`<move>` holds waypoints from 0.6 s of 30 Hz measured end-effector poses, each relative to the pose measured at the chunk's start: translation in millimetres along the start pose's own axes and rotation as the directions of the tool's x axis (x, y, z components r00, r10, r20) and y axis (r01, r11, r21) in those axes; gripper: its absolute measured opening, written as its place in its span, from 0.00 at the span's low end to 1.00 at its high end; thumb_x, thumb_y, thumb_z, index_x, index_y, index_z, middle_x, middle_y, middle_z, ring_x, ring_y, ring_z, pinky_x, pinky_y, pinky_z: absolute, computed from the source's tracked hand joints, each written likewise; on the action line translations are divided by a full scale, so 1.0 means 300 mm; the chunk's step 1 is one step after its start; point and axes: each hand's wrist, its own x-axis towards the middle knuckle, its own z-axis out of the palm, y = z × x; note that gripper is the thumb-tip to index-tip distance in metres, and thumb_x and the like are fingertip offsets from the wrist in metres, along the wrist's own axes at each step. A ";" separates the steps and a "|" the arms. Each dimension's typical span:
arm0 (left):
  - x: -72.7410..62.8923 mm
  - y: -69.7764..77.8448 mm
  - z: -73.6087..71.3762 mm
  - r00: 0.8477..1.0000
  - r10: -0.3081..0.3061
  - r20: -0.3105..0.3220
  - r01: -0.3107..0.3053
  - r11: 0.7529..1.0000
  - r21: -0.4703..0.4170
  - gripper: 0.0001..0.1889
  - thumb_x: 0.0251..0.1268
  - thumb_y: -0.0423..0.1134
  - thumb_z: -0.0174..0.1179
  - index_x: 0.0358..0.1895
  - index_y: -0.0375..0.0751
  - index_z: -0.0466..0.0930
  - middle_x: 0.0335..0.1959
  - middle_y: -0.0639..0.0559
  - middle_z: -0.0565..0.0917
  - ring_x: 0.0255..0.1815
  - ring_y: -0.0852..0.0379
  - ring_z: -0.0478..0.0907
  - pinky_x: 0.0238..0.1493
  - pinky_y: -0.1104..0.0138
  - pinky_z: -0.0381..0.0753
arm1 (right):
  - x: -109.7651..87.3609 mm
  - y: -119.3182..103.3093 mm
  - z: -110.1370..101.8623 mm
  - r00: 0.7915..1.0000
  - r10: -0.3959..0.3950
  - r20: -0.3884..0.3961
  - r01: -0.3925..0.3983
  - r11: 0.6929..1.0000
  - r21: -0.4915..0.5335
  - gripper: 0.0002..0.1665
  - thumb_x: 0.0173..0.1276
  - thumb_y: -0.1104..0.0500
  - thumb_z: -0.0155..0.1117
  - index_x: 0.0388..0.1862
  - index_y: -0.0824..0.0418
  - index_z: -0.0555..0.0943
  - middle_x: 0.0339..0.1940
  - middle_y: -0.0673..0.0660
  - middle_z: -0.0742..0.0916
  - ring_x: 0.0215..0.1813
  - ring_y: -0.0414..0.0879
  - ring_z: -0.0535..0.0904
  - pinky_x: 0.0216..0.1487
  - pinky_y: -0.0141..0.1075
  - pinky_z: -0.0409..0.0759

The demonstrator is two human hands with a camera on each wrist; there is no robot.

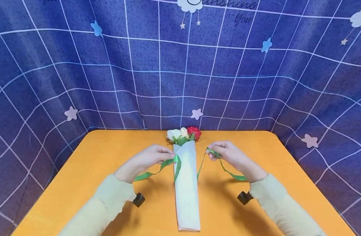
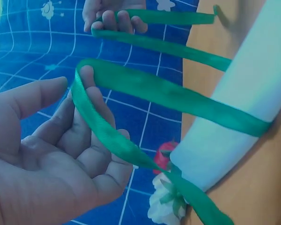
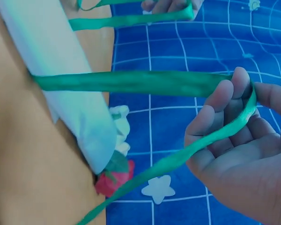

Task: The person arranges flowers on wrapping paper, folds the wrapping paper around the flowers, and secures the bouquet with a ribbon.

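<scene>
A bouquet wrapped in white paper (image 1: pixel 186 190) lies on the table, with white, cream and red flowers (image 1: pixel 194 132) showing at its far end. A green ribbon (image 2: pixel 173 98) passes round the wrapped stems, and its two lengths come out at either side. On the left of the bouquet, my left hand (image 1: pixel 155 155) holds one length between thumb and fingers, its tail trailing down. My right hand (image 1: pixel 226 153) grips the other length on the right, raised above the table. In the right wrist view the ribbon (image 3: pixel 140 83) bends over the curled fingertips near the thumb.
The orange table (image 1: pixel 109 147) carries the bouquet at its middle. Behind it hangs a blue curtain (image 1: pixel 139 82) with white grid lines, stars and clouds. Black wrist-camera mounts (image 1: pixel 244 197) stick out under both sleeves.
</scene>
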 end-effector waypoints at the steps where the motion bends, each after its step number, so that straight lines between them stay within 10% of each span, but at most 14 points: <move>1: 0.002 0.005 0.003 1.000 -0.001 -0.003 0.001 1.000 -0.010 0.15 0.68 0.39 0.55 0.51 0.33 0.81 0.42 0.53 0.83 0.42 0.59 0.75 0.47 0.66 0.73 | 0.001 -0.005 0.004 1.000 0.000 0.002 0.000 1.000 0.012 0.20 0.73 0.57 0.51 0.44 0.76 0.78 0.30 0.54 0.84 0.33 0.41 0.78 0.42 0.33 0.79; 18: 0.033 0.038 0.057 0.993 -0.013 -0.117 -0.001 0.993 -0.116 0.14 0.64 0.34 0.59 0.51 0.32 0.80 0.47 0.48 0.83 0.38 0.59 0.80 0.43 0.65 0.80 | 0.018 0.000 0.115 0.998 -0.037 0.057 0.026 0.984 0.178 0.22 0.73 0.61 0.49 0.57 0.78 0.73 0.42 0.55 0.87 0.43 0.43 0.82 0.53 0.38 0.77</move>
